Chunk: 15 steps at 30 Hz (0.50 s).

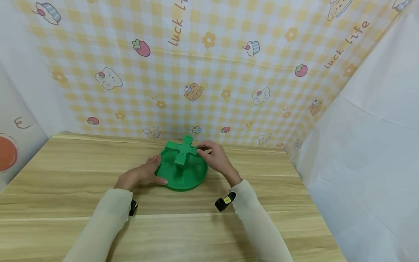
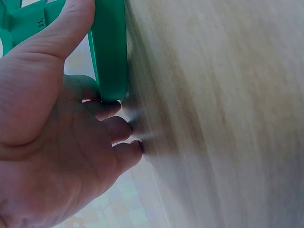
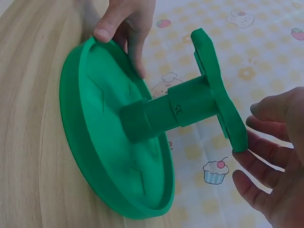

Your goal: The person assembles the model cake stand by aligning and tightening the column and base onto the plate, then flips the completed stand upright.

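A green round dish-like base (image 1: 183, 182) with a raised rim lies on the table near the back wall. From its middle rises a green post (image 3: 178, 109) marked 35. A green four-armed cross piece (image 1: 183, 149) sits on top of the post. My left hand (image 1: 144, 173) grips the base's left edge, thumb over the rim and fingers round the outer side. At the right arm of the cross is my right hand (image 1: 217, 158). In the right wrist view its fingertips meet the arm's end, while the thumb stands apart from it.
The wooden table (image 1: 163, 233) runs up to a yellow checked cloth (image 1: 226, 76) hanging behind it. A white sheet (image 1: 366, 153) hangs along the right side. Black wrist straps (image 1: 225, 201) are worn at both sleeves.
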Motion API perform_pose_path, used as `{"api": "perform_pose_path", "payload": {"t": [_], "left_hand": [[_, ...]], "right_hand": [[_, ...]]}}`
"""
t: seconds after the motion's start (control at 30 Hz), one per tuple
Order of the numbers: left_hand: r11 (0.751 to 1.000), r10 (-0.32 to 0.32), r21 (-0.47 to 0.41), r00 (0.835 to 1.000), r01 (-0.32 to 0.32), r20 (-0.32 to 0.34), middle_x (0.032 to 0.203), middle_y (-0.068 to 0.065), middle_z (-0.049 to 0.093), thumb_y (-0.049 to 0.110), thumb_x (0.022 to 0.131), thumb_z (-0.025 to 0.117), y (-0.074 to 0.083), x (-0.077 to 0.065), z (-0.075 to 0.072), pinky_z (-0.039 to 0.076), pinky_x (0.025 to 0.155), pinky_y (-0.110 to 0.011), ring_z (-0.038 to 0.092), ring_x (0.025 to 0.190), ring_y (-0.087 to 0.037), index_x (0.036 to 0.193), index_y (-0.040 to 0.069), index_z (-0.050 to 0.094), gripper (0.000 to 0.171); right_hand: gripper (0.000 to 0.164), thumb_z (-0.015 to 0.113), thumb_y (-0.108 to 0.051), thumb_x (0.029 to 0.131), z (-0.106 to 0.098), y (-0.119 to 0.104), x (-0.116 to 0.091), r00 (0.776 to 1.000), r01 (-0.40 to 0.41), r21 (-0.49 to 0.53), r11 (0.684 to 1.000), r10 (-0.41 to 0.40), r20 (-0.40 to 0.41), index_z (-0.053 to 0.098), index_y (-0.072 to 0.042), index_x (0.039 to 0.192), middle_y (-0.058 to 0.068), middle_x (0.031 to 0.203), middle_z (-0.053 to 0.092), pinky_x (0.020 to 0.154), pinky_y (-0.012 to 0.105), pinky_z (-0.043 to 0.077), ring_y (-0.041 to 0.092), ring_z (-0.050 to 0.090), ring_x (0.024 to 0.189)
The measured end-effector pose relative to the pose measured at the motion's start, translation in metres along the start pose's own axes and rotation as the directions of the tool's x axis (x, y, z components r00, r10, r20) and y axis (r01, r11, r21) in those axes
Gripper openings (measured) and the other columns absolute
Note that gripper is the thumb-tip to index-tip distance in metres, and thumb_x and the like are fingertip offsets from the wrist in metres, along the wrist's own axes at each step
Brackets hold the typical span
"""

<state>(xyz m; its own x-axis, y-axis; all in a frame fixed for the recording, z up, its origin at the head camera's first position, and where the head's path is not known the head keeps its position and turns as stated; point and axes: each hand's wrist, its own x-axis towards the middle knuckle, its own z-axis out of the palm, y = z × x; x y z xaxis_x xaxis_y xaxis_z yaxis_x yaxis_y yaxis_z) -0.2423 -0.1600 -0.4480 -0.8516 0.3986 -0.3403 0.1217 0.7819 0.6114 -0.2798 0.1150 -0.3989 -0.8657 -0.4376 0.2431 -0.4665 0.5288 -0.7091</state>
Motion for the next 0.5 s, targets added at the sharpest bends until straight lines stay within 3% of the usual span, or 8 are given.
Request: {"api": "perform_pose_path", "payload": {"t": [0.33,0.5], "left_hand": [[1.0,0.002,0.004,1.0,-0.002,0.0,0.161,-0.033,-0.004,0.043,0.09,0.071,0.0014,-0.0023,-0.0005,0.007,0.118,-0.064,-0.005,0.147,-0.053,0.153,-0.013,-0.002,0.111],[1.0,-0.005,0.001,1.0,0.005,-0.002,0.161,-0.033,-0.005,0.042,0.09,0.072,0.0025,-0.003,-0.0012,0.007,0.118,-0.064,-0.005,0.147,-0.052,0.153,-0.013,-0.002,0.111]], "right_hand": [[0.016,0.063,-0.015,0.098,0.0023,-0.0055,-0.0017,0.998,0.02,0.016,1.0,-0.021,0.065,0.075,-0.009,0.106,0.005,0.103,0.073,0.07,0.026,0.055,0.017,0.066,0.087],[0.017,0.063,-0.015,0.099,0.0065,-0.0091,-0.0019,0.993,0.035,0.011,0.999,-0.036,0.116,0.075,-0.007,0.106,0.006,0.106,0.073,0.072,0.024,0.054,0.016,0.065,0.088]]}}
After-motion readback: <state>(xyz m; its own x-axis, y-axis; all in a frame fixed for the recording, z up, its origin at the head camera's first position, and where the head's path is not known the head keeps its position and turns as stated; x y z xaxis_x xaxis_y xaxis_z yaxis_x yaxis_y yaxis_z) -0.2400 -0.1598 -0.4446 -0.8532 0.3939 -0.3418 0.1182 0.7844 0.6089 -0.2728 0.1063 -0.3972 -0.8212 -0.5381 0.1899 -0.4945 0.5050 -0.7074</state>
